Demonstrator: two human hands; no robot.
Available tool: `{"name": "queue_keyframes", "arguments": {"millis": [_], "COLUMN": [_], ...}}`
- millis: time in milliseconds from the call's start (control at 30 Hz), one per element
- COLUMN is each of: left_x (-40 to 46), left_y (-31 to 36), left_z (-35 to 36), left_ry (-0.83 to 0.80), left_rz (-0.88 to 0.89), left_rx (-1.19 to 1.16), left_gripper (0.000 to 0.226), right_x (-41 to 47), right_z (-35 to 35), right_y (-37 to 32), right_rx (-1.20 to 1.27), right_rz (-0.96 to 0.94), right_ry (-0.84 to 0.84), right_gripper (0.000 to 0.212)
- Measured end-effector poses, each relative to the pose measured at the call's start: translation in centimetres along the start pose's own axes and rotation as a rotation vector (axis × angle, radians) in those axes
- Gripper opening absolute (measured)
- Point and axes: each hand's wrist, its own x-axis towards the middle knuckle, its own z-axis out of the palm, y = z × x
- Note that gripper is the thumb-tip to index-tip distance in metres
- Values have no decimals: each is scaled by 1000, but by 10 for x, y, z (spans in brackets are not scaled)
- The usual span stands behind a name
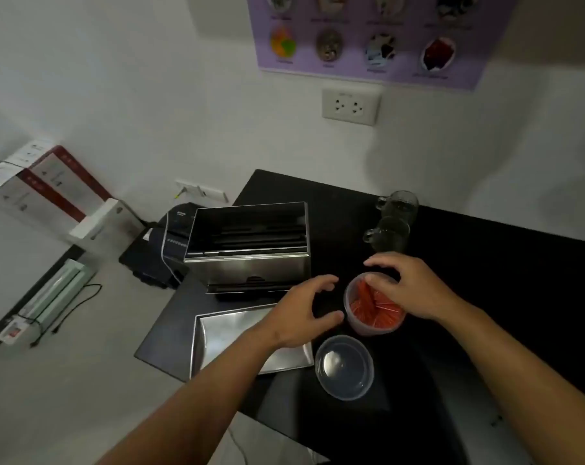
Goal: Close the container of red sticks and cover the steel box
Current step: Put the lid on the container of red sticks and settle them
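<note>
So there's a glossy black table [485,263] with a round, see-through plastic container [373,322] sitting near the middle, packed with thin red sticks [378,312] and no top on. Its lid [344,367], a clear round plastic disc, lies flat on the table just nearer than the tub. The right hand [408,290] hovers over the tub's far rim, fingers curled and spread, not clearly gripping anything. The left hand [301,313] is just left of the tub, fingers apart in an open C, empty. To the left, the shiny rectangular steel box [251,260] stands uncovered with dark sticks inside, and its brushed steel cover [224,333] lies on the table in front of it. Two clear glass mugs [390,223] sit at the far side.
</note>
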Motion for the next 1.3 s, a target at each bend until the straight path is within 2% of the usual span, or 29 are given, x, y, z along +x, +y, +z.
{"name": "queue_keyframes", "arguments": {"millis": [100,267,500,800,900,967,1100,1167,1300], "left_x": [11,19,12,-29,-46,-56,-77,-88,-111], "left_y": [16,17,24,28,24,18,9,6,0], "left_z": [13,34,40,-6,-24,-34,-45,-49,-56], "left_ry": [-75,-74,52,197,228,235,246,255,281], "left_rz": [21,78,91,115,101,84,65,53,30], "left_rx": [-35,-164,-280,-347,-308,-280,-257,-254,-247], "left_gripper": [70,84,104,100,99,102,102,102,102], "right_x": [0,-2,0,2,1,-1,-10,-14,-22], "right_z": [-2,6,11,18,35,50,77,87,98], "right_y": [14,23,6,-35,-28,-21,-12,-8,-6], "right_rx": [26,103,202,390,223,23,-306,-434,-554], "right_rz": [86,166,155,163,169,170,199,182,128], "right_ry": [-45,-39,21,-25,-88,-244,-550,-571,-492], "right_gripper": [32,16,18,34,26,22,30,27,18]}}
